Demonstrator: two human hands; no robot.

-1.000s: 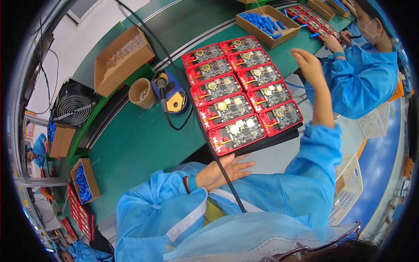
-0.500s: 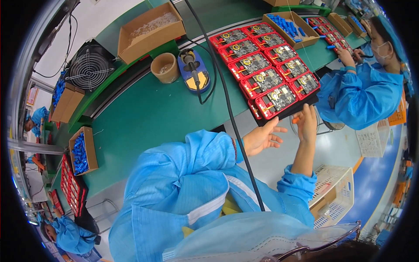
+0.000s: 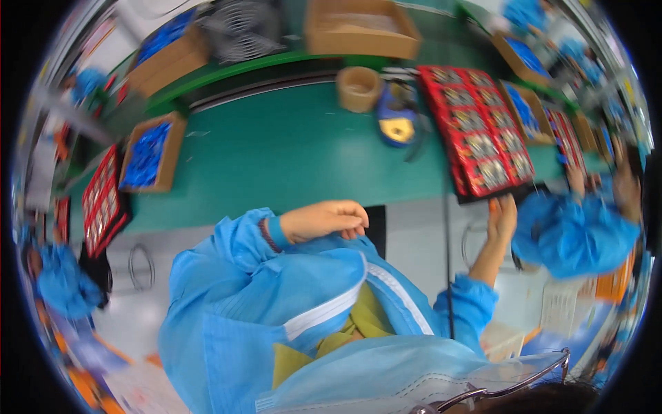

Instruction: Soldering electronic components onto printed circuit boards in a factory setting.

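My right hand (image 3: 502, 219) is at the near edge of a red tray (image 3: 460, 181) that holds rows of circuit boards (image 3: 480, 145). Its fingers stretch up against the black edge beneath the tray, with orange at one fingertip. Whether they press on that edge or only lie close to it, I cannot tell. My left hand (image 3: 327, 219) is in front of my body, short of the green table (image 3: 276, 165). Its fingers are loosely curled together, and no object shows in them. A dark cable (image 3: 448, 262) hangs between my two hands.
A blue soldering stand with a yellow sponge (image 3: 397, 130) and a round brown tub (image 3: 358, 90) stand left of the tray. Cardboard boxes with blue parts (image 3: 147, 153) are on both sides. A fan (image 3: 243, 31) stands behind. A co-worker (image 3: 576, 231) sits at right.
My view has swung to the right, blurring the scene. My left hand has drawn away from the tray, its spread fingers now curled. My right hand remains by the tray's near edge.
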